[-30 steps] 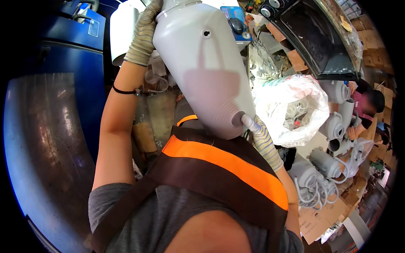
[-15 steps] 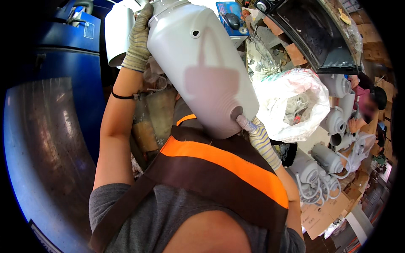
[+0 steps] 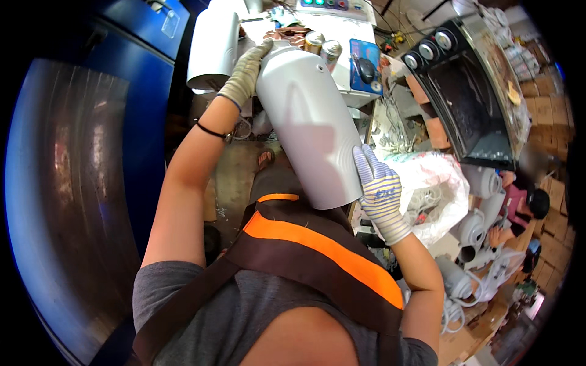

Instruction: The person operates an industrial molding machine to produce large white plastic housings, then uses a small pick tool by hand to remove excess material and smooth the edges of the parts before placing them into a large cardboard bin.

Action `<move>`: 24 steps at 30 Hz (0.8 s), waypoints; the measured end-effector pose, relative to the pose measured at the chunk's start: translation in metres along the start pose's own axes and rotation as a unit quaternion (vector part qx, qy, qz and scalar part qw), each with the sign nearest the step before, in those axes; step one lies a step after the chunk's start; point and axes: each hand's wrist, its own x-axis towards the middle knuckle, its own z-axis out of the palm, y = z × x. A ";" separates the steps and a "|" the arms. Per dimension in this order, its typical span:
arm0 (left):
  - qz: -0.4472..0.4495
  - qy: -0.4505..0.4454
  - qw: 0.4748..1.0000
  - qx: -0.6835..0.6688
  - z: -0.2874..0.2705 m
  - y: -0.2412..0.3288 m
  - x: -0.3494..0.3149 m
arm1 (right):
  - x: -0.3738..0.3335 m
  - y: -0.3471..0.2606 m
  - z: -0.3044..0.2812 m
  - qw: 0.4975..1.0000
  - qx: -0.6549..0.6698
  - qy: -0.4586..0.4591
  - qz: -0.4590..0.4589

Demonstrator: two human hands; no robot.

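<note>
Biggest of all, the blue machine [image 3: 143,122] fills the left side, its curved metal panel [image 3: 85,183] close by the person's arm. Ahead runs the white worktop [image 3: 352,27], and over to the right a black-fronted oven [image 3: 470,110] sits at an angle. Then the centrepiece: a long grey canister [image 3: 311,134], tilted between both hands in front of the body, narrow end away, broad end toward the apron [image 3: 329,259]; whether it rests on the lap, I can't tell. A white plastic bag [image 3: 452,177] gapes to the right, clear tubing inside, perhaps put there for easy reach. Up on the left stands a white cylinder [image 3: 213,49], near the left hand [image 3: 247,70], which is curled firmly round the canister's narrow end, presumably because the neck offers a good hold. Lower down, the right hand [image 3: 381,189] lays straightened fingers along the side, seemingly steadying that bulk; its thumb is hidden, so I can't call whether it's clamping. Smaller now: two cans [image 3: 331,52] upright together, and smallest, a black mouse [image 3: 366,70].
</note>
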 end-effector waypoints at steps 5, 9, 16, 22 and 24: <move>-0.043 0.072 0.996 0.018 -0.051 -0.003 0.003 | 0.040 0.000 0.010 0.978 0.109 0.178 -0.008; -0.049 0.083 0.995 -0.004 -0.089 -0.009 0.012 | 0.065 -0.017 0.011 0.971 0.129 0.198 -0.041; -0.020 0.080 0.986 0.142 -0.142 -0.027 0.014 | 0.077 -0.042 0.024 0.978 0.144 -0.053 0.142; -0.073 0.252 0.962 -0.073 -0.164 0.026 0.049 | -0.006 -0.015 0.061 0.817 0.457 0.020 0.352; 0.016 0.228 0.960 -0.163 -0.176 0.036 0.078 | -0.003 -0.030 0.068 0.708 0.574 0.107 0.398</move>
